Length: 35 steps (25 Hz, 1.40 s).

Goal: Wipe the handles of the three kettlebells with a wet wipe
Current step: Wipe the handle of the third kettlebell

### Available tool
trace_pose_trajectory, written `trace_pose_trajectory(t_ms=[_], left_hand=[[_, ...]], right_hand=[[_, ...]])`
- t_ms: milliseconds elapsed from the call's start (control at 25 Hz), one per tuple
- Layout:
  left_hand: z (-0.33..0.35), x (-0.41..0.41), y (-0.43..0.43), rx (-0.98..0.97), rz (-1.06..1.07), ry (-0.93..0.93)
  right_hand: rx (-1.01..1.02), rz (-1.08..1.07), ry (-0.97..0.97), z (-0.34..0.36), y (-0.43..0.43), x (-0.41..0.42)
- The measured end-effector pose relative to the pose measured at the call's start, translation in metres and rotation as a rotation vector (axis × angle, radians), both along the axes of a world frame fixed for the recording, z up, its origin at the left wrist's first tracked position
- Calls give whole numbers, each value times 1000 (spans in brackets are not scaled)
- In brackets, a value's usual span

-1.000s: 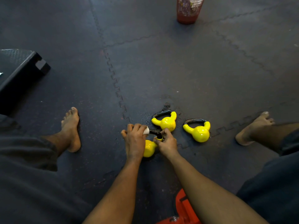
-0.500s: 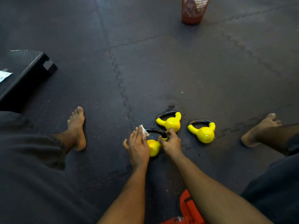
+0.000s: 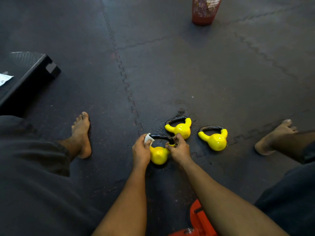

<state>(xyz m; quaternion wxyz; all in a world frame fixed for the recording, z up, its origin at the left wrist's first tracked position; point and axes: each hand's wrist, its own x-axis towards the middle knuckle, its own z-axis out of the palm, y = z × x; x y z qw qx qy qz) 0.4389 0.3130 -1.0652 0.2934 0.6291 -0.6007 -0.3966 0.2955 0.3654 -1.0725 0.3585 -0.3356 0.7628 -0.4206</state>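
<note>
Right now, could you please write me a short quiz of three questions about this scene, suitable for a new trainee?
1. True or false: the left hand holds the wet wipe at the left end of the handle of the nearest kettlebell.
2. What does the right hand grip? A) the right end of that same handle; B) the wet wipe; C) the person's foot.
3. Short answer: what colour is the mesh basket standing at the far side of the floor?

Key: 1 true; 2 A; 3 red.
</note>
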Motion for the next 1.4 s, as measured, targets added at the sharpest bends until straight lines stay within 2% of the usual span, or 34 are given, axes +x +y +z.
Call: trace_pose_trajectory(t_ms=[80, 160, 240, 360, 440, 520, 640, 760, 840, 1000, 1080, 1160, 1240, 1400], left_hand=[[0, 11, -12, 104, -80, 33], [2, 17, -19, 121, -124, 44], [4, 15, -11, 20, -70, 2], [2, 1, 16, -189, 124, -169], [2, -7, 23, -242, 176, -242], [2, -9, 21, -214, 183, -214], [0, -9, 16, -49, 171, -104], [-6, -5, 10, -6, 64, -174], [-7, 5, -3, 34, -6, -95], [1, 25, -21, 286, -196, 277], [5, 27, -21, 369, -256, 357], [8, 24, -19, 391, -272, 359], [10, 20, -16, 301, -224, 257], [9, -4, 12, 23, 85, -219]], right_hand=[[-1, -11, -13, 0, 0, 0], [1, -20, -8, 0, 1, -1], [1, -14, 0, 0, 2, 0], [-13, 13, 41, 1, 1, 2], [-21, 22, 58, 1, 1, 2], [-26, 26, 50, 1, 1, 2], [-23, 29, 37, -1, -1, 2], [-23, 27, 31, -2, -2, 1], [-12, 16, 16, -4, -3, -1], [12, -1, -37, -7, -2, -6], [22, 0, -45, -8, -2, -8], [30, -16, -48, -8, 0, -9], [35, -27, -48, -7, 0, -9], [29, -9, -3, -2, 0, -5]])
